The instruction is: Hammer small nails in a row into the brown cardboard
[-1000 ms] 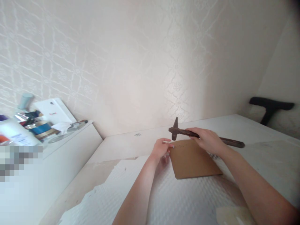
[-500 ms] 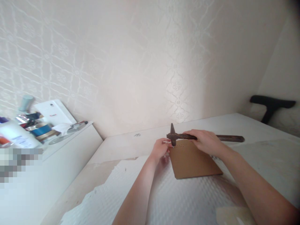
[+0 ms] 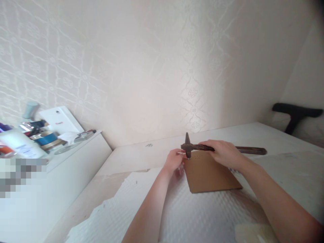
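A flat brown board (image 3: 212,173) lies on the bubble wrap, with rows of small dark dots along its far edge. My right hand (image 3: 225,153) is wrapped round the wooden handle of a hammer (image 3: 186,147). The hammer's dark head is over the board's far left corner. Close beside that head, my left hand (image 3: 174,159) has its fingertips pinched at the corner. A tiny shiny tip, which looks like a nail (image 3: 188,158), shows just under the hammer face. The fingers mostly hide it.
Bubble wrap (image 3: 111,212) covers part of the pale surface (image 3: 134,157). Several tiny dark pieces (image 3: 149,145) lie near the wall. At left, a white cabinet (image 3: 76,172) bears a white box (image 3: 62,119), bottles and tape rolls. A black T-shaped object (image 3: 296,113) stands at right.
The whole view has shifted slightly, so things appear a little farther right. Both hands, the hammer and the board keep nearly the same positions relative to each other.
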A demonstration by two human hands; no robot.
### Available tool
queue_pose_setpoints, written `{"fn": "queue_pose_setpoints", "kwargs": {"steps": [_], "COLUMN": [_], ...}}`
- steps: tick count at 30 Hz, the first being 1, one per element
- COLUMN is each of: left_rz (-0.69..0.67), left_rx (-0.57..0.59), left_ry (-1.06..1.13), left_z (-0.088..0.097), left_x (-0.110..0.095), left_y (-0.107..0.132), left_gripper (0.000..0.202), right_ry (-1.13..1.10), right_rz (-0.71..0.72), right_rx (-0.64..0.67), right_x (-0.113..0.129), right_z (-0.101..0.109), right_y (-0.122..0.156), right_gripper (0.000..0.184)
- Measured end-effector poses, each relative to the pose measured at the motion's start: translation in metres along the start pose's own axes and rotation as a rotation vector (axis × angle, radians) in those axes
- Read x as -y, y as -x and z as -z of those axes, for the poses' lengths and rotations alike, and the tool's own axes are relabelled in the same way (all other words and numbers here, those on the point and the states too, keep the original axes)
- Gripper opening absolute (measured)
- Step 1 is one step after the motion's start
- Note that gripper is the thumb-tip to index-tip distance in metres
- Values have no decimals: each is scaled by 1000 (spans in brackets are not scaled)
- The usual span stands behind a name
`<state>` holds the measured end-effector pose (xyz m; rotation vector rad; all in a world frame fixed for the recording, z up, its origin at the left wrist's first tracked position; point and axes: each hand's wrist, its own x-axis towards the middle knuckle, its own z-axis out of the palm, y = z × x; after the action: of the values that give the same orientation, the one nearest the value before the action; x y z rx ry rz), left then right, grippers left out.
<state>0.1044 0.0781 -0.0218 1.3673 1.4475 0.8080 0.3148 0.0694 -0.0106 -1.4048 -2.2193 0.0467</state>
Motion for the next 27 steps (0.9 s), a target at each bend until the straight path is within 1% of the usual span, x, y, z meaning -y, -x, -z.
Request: {"fn": "queue_pose_setpoints", "kwargs": {"steps": [7,14,20,23,27], "left_rz": [-12,-8,-7,5,-2], "left_rx": [-2,6,-3,-6,-14], "left_ry": [1,-3,0,9,4], "left_z": [-1,0,0,0,-1], "left_x": [-1,1,2,1,0], "left_y": [1,-1,-2,-2,-2], "left_gripper": [24,24,24,25,20], "right_ry": [4,16,36,37,38], "right_rz": [1,2,8,4,11], "right_rx": [15,-21,39,40,46], "right_x": [1,1,2,2,2], "right_z": [1,0,3,3,2], "right_y": [0,1,0,0,0], "right_gripper": [49,47,46,47,46]}}
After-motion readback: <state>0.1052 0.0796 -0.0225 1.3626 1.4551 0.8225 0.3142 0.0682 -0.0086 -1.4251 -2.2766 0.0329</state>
